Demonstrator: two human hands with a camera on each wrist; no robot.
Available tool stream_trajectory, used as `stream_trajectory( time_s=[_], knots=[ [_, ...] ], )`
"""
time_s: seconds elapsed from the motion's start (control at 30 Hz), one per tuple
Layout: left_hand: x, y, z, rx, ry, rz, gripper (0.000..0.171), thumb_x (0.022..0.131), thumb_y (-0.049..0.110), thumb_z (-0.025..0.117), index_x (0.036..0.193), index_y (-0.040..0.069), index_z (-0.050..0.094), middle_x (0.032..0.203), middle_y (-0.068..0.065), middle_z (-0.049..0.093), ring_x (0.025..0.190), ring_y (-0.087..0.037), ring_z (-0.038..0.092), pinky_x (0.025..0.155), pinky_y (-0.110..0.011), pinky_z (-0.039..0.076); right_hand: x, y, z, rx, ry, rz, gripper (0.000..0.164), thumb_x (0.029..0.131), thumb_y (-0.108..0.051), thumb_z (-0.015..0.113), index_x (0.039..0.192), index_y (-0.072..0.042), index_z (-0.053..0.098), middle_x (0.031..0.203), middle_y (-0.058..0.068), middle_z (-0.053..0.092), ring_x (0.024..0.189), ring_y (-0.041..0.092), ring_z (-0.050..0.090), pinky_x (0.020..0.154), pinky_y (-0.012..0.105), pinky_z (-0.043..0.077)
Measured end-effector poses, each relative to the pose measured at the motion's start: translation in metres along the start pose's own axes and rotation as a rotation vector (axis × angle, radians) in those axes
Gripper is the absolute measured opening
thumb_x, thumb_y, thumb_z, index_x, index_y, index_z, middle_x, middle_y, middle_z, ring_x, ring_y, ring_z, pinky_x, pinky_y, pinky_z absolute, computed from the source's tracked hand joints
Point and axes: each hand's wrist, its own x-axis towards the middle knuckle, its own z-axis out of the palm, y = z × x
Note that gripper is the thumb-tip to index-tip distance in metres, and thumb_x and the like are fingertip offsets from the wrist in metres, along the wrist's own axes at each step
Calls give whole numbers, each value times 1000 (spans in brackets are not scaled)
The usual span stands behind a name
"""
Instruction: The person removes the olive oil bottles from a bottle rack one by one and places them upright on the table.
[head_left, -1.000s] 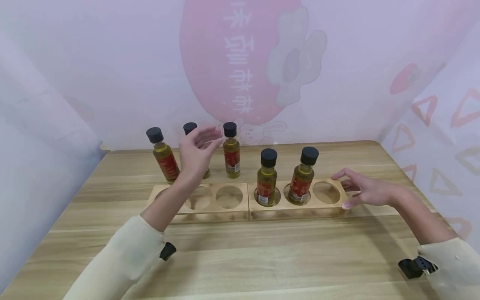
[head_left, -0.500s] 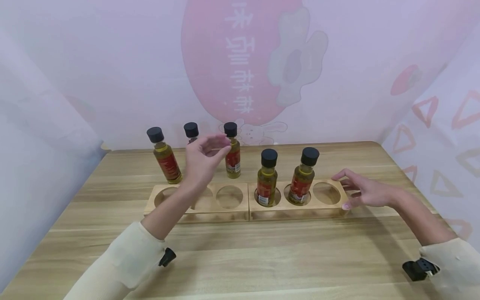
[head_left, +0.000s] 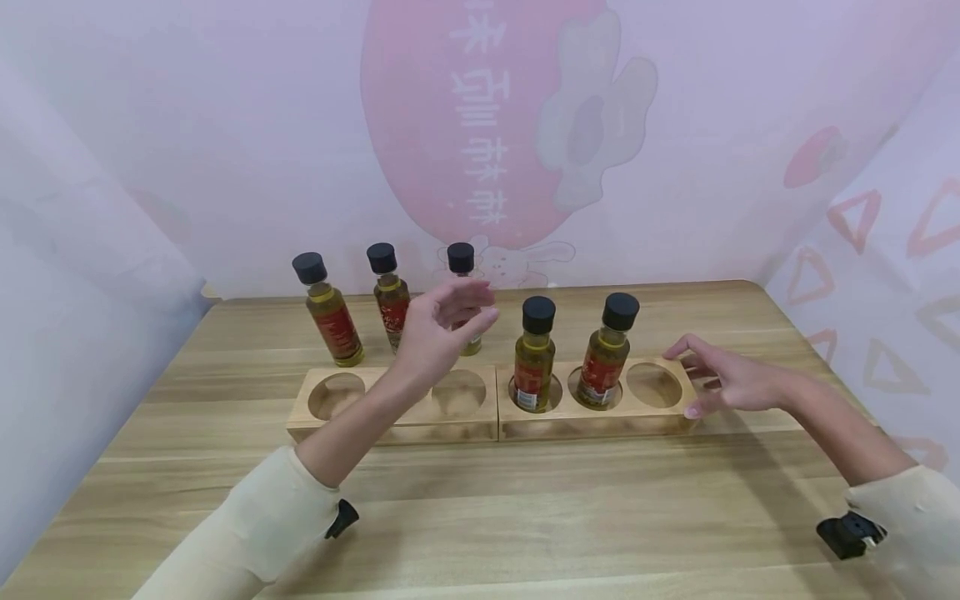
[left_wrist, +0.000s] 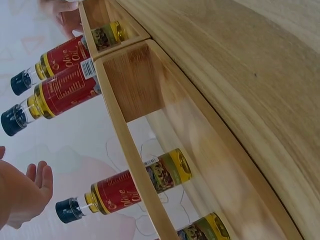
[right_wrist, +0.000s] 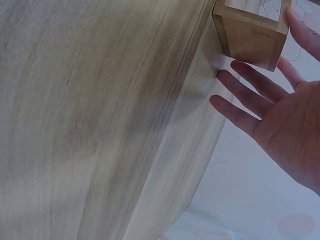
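Observation:
My left hand [head_left: 438,337] hovers above the left wooden rack [head_left: 450,432], fingers loosely bent and nothing in them. Partly hidden behind it is an olive oil bottle with a black cap [head_left: 461,258]; the left wrist view shows hand and bottles apart. Two more olive oil bottles stand behind that rack, one at the left [head_left: 335,329] and one in the middle [head_left: 391,304]. My right hand [head_left: 738,383] holds the end of the right wooden rack [head_left: 600,427] between thumb and index finger, the other fingers extended [right_wrist: 245,95]. Bottles occupy this rack's left hole [head_left: 533,371] and middle hole [head_left: 602,358].
The racks stand end to end on a wood-grain table [head_left: 525,517]. A printed pale curtain [head_left: 262,167] hangs behind the table and at both sides. The right rack's rightmost hole [head_left: 654,386] has no bottle.
My left hand has moved right, from in front of the middle rear bottle to in front of the right rear one. My right hand has stayed at the rack's end.

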Motion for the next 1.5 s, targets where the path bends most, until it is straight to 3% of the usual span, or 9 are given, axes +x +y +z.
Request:
stream_trajectory(
  time_s=[0.13, 0.3, 0.5, 0.87, 1.5],
  knots=[
    [0, 1, 5, -15, -83, 8, 43, 96, 3, 73, 137, -2, 61, 129, -18, 69, 125, -34, 63, 111, -41, 50, 0, 0, 0, -9, -3, 5, 72, 86, -15, 83, 136, 2, 35, 142, 39, 48, 130, 64, 47, 101, 74, 46],
    [0, 1, 13, -9, -157, 20, 51, 93, 2, 75, 141, -2, 58, 135, -18, 67, 128, -28, 62, 113, -40, 49, 1, -1, -1, -14, -7, 15, 72, 86, -15, 83, 136, 2, 34, 142, 39, 48, 130, 63, 48, 101, 74, 45],
    [2, 2, 22, 49, -206, 20, 59, 91, 6, 80, 145, 2, 56, 140, -14, 64, 129, -26, 62, 112, -30, 49, 2, -3, -1, -1, -21, 26, 73, 85, -11, 84, 136, 3, 33, 141, 41, 48, 130, 64, 47, 101, 73, 46],
    [6, 7, 31, -11, -195, 71, 54, 88, -7, 79, 139, -2, 62, 129, -20, 68, 110, -31, 70, 100, -32, 57, 4, -3, -2, 31, -38, 34, 74, 85, -9, 84, 136, 3, 32, 140, 39, 51, 130, 61, 49, 103, 73, 45],
    [8, 6, 39, 4, -178, 79, 49, 87, -10, 78, 134, -6, 65, 127, -24, 67, 108, -35, 72, 96, -33, 60, 4, -2, -1, 44, -39, 37, 74, 86, -7, 83, 137, 4, 30, 140, 40, 50, 131, 62, 47, 104, 74, 43]
  ],
)
